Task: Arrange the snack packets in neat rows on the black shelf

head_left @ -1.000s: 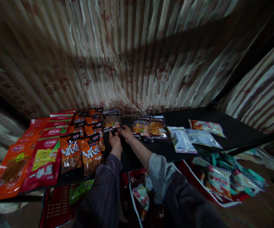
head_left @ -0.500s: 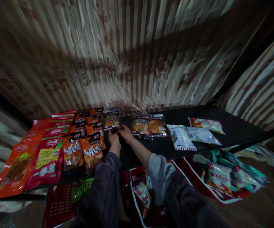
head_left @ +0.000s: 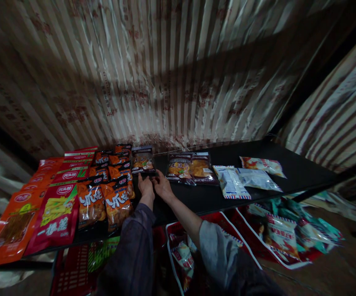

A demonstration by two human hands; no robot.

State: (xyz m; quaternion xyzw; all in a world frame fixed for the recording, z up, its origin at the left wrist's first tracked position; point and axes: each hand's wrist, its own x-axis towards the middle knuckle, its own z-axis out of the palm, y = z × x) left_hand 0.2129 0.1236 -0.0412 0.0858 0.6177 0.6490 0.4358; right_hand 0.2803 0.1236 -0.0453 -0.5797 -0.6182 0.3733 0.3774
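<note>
A dark potato-chip bag (head_left: 143,160) lies face up on the black shelf, beside the orange-and-black snack bags (head_left: 116,205). My left hand (head_left: 146,190) is at its lower edge, fingers stretched forward and appearing to touch it. Just below the bag's lower right corner is my right hand (head_left: 162,187), with its fingers apart and nothing seen in them. The palms of both hands are turned away from view. To the right, another potato-chip bag (head_left: 179,168) of the same kind lies against a bag with its back side up (head_left: 203,168).
Red bags (head_left: 56,213) and orange bags (head_left: 14,226) overlap in rows at the left. White-and-blue bags (head_left: 231,181) lie on the black shelf (head_left: 301,166) at the right. Below stand red baskets (head_left: 289,263) holding more bags. A striped curtain (head_left: 178,74) hangs behind.
My right hand has drawn back slightly from the bag's lower right corner, toward me. My left hand stays at the lower edge. The view has shifted a little.
</note>
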